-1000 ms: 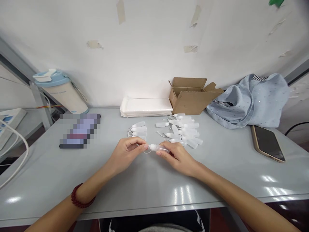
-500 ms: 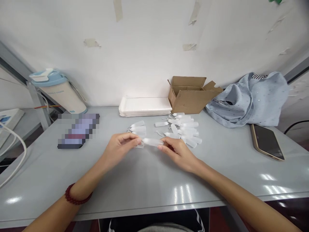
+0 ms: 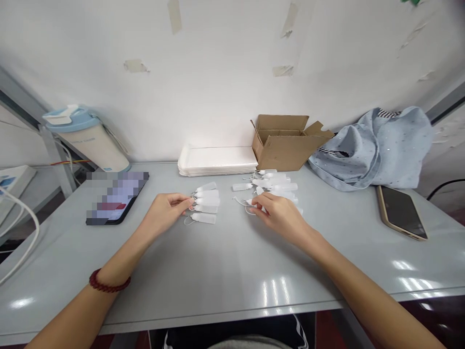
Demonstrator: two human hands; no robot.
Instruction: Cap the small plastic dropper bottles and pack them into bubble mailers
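Near the middle of the frame the left hand [image 3: 165, 213] lies low on the grey table [image 3: 218, 261], fingers loosely curled, its fingertips [image 3: 189, 202] touching the nozzle ends of a neat row of small translucent bottles [image 3: 206, 202] lined up side by side; the nearest bottle of that row [image 3: 204, 218] lies just beside the fingers, with a thin loop of tether at its tip. Whether the fingers actually pinch a cap or only rest against it cannot be told. A dark red bead bracelet [image 3: 108, 284] circles the left wrist in the lower left. Just right of centre the right hand [image 3: 281, 213] reaches into a loose heap of bottles [image 3: 276, 184], fingers bent and drawn together over one bottle at the heap's near edge; the grip itself is hidden under the fingers. Behind the heap, at centre top of the table, stands an open cardboard box [image 3: 286, 143], and to its left a stack of white trays [image 3: 218, 160]. A phone [image 3: 401, 212] lies face up at the right, a blue cloth bag [image 3: 378, 148] behind it, and a blue-lidded jug [image 3: 85, 138] stands at the upper left
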